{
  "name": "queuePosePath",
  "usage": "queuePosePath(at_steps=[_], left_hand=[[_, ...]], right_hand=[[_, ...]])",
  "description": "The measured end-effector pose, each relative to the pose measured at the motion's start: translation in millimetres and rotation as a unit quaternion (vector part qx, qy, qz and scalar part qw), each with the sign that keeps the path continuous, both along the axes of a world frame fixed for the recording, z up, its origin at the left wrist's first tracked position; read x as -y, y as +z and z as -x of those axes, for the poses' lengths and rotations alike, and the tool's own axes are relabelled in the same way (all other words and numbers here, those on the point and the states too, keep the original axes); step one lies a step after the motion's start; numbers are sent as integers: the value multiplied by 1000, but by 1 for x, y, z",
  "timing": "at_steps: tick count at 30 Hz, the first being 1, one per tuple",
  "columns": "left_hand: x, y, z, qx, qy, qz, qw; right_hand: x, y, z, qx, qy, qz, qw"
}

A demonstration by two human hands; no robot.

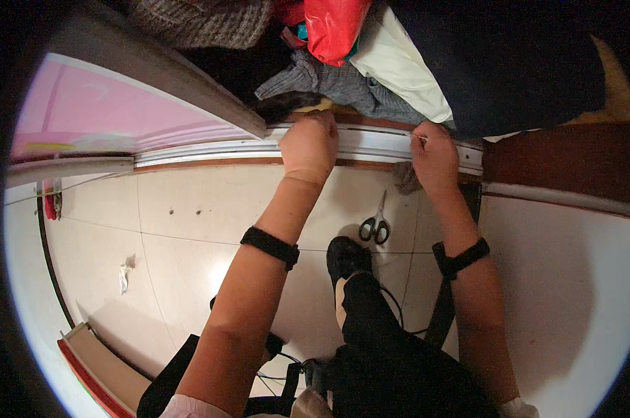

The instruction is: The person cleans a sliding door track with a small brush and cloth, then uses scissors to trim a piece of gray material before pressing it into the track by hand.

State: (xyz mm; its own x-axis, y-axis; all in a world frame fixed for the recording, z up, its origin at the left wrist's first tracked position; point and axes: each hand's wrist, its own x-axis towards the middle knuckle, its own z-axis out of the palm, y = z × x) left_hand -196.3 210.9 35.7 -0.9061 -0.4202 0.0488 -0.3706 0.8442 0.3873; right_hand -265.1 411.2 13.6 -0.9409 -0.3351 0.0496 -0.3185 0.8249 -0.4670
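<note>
My left hand (311,145) is closed in a fist over the white sliding-door track (371,143), beside a dark grey ribbed knit garment (329,80). Whatever its curled fingers hold is hidden. At the right end of the track, my right hand (435,160) has its fingers pinched together, and a thin pale sliver shows at the fingertips, too small to name. Next to this wrist a grey-brown fuzzy bit of cloth (406,178) hangs at the track's front edge. Scissors with black handles (375,228) lie on the floor between my forearms, blades pointing to the track.
Behind the track are piled a red plastic bag (334,31), white cloth (405,66), dark navy cloth (510,63) and a brown knit (203,21). A pink sliding panel (113,104) stands at left. On the tiled floor lies crumpled white paper (126,275); my black shoe (348,258) is near the scissors.
</note>
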Motion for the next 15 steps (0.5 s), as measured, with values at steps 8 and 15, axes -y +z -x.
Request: queuePosePath(at_steps=[8,15], left_hand=[[1,0,2,5,-25,8,1000],[-1,-1,3,2,-2,-9,1000]], right_hand=[[1,10,1,-13,27,-64,997],[-1,15,-1,-46,51,-17,997]])
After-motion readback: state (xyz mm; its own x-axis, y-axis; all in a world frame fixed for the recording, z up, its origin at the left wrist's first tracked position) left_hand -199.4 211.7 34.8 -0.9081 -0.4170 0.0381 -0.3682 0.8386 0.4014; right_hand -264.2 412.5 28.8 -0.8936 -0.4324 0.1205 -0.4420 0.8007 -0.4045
